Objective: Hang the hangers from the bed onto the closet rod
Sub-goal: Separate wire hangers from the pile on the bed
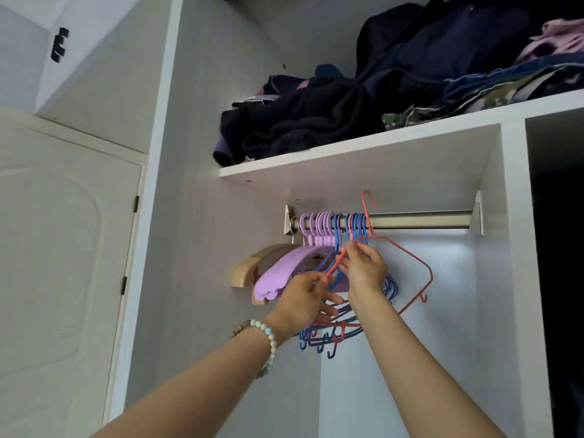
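red hanger (407,252): held up at the closet rod, right at the right edge of the hung bunch. Its hook is poking up above the rod into the slim gap under the shelf. Can't be told if it's actually resting on the rod.

left hand (303,298): the red hanger's left tip is pinched between thumb and forefinger, with the other fingers stretched out loose toward the blue wires.

right hand (365,270): fingertips are closed on the red hanger up by its neck, just below the rod.

closet rod (420,220): the left part is crowded with hooks, while the whole right stretch out to the right bracket is left bare.

purple hangers (284,270): packed tight at the far left of the rod, with a wooden hanger (249,267) tucked behind them near the left wall.

blue hangers (344,314): hung between the purple ones and the red one, their bottoms fanned out under both hands.

shelf (347,153): set close over the rod, with dark clothes (316,121) piled up to its front edge.

divider panel (512,248): the right side of the hanging bay is closed off by it, well apart from the hands.
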`<state>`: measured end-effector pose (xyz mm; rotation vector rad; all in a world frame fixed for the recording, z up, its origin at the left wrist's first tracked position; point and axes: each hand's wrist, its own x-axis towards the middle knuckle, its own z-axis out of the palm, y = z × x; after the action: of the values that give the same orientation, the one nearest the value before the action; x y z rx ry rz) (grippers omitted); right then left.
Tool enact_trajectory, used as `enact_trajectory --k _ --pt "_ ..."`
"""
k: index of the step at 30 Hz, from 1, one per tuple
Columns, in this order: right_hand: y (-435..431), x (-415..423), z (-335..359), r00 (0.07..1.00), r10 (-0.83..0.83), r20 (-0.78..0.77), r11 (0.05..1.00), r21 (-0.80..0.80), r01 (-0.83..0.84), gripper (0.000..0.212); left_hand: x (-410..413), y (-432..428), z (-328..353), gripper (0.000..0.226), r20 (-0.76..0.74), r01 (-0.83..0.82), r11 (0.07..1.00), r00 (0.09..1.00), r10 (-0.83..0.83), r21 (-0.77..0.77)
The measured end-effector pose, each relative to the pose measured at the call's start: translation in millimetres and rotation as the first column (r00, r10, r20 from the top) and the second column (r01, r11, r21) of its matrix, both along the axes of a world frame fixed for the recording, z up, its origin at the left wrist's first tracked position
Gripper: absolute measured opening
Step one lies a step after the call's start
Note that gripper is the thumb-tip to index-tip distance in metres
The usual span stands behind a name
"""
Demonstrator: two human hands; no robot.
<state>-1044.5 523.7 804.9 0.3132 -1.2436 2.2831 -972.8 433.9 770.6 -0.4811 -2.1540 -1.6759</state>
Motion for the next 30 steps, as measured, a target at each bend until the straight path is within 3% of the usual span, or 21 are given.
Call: enact_trajectory --k 5,18,23,26,30 --pt "8 -21 2 0.999 0.038 0.034 0.999 -0.037 -0.037 0.028 -14 -6 -5 0.025 -0.025 -0.068 0.992 0.998 0.066 -0.105" --pt "17 -41 -17 0.987 0.058 0.147 0.994 0.085 -0.071 0.018 -26 -12 -14 0.029 0.043 -0.055 0.99 0.997 0.061 -0.13" --pt "13 -37 -31 0.985 0.082 0.154 0.965 0.234 -0.117 0.05 -17 -17 -22 0.015 0.037 -0.062 0.989 0.997 0.067 -0.138" --pt "10 -29 -38 0.991 -0.041 0.124 0.918 0.396 -0.012 0.06 -5 -24 -25 0.011 0.033 -0.066 0.983 0.997 0.073 -0.173" --pt "4 3 -39 0.981 -0.191 -0.025 0.858 0.481 0.179 0.06 19 -48 -21 0.011 0.001 -0.102 0.987 0.995 0.103 -0.125"
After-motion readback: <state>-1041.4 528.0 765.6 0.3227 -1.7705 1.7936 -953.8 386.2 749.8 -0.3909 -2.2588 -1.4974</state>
